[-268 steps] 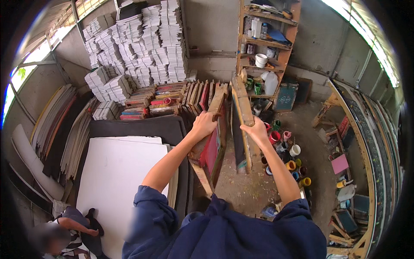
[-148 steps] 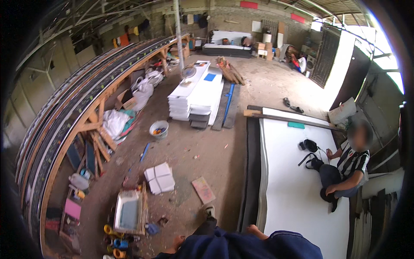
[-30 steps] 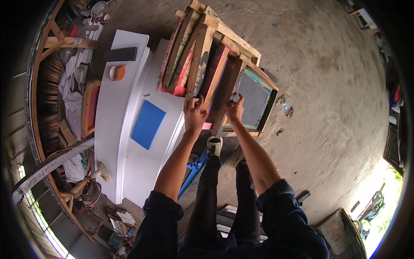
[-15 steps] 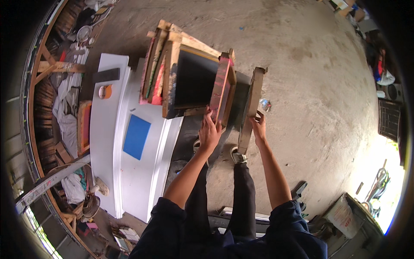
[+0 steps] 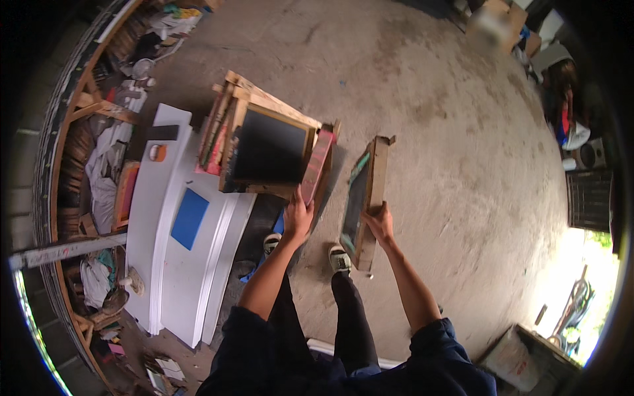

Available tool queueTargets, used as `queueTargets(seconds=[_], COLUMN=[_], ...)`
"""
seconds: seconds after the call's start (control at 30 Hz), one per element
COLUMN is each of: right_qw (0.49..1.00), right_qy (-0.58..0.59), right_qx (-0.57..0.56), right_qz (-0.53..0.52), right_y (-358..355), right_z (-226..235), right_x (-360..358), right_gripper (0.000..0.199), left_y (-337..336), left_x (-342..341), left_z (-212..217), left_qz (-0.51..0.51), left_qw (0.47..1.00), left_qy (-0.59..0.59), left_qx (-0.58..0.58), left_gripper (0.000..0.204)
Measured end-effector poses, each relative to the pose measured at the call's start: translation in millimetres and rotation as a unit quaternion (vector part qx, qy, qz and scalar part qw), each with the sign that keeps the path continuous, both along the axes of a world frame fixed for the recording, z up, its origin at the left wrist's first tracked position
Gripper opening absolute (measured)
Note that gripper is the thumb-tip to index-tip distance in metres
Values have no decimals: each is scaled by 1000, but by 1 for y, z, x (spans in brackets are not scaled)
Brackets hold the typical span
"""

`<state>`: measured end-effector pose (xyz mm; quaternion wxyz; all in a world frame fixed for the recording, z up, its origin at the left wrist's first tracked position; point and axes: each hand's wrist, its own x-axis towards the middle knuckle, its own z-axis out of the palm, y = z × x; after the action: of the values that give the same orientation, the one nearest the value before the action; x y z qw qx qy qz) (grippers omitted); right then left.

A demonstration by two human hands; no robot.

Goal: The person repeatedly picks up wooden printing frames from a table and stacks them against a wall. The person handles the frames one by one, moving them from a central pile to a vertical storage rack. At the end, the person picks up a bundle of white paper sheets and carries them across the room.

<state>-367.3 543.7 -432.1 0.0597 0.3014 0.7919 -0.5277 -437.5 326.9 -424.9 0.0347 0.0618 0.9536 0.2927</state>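
Observation:
My left hand [image 5: 298, 219] is closed round the lower end of a wooden frame with a red-stained edge [image 5: 318, 166]. That frame leans at the right of a stack of wooden frames [image 5: 228, 109]; the front one holds a dark panel [image 5: 269, 146]. In my right hand [image 5: 380, 224] is a separate wooden frame [image 5: 376, 173], held on edge by its outer side. Dark mesh with green along its border shows on the side facing left. A gap separates the two held frames. My right thumb lies over the wood, and the other fingers are partly hidden.
Left of my legs lie long white panels [image 5: 181, 284] with a blue sheet [image 5: 190, 219] and an orange roll [image 5: 157, 153] on them. Cluttered wooden shelving [image 5: 82, 132] runs along the left wall. Concrete floor [image 5: 456, 165] stretches ahead and right. A dark crate [image 5: 590, 200] stands far right.
My view has shifted, so the stack and panels sit lower and further left. The frame in my right hand has turned, and its dark mesh now shows. Both hands keep their hold.

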Motion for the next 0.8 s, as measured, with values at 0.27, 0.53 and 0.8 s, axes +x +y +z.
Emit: queueTargets(seconds=[0.27,0.53,0.8], right_qw=[974,849,716], right_qy=[0,72,158], right_qx=[47,67,40], right_qz=[223,518,679], right_y=[-6,-112,-265], right_z=[172,296,392], right_x=[12,48,122], right_gripper=[61,57,51], left_y=[-79,-170,-236], left_x=[81,242,451], left_z=[150,288,381], left_qz=[23,190,390], left_qw=[998,981,915], left_qy=[51,39,99], left_qx=[-26,24,22], left_gripper=[58,61,53])
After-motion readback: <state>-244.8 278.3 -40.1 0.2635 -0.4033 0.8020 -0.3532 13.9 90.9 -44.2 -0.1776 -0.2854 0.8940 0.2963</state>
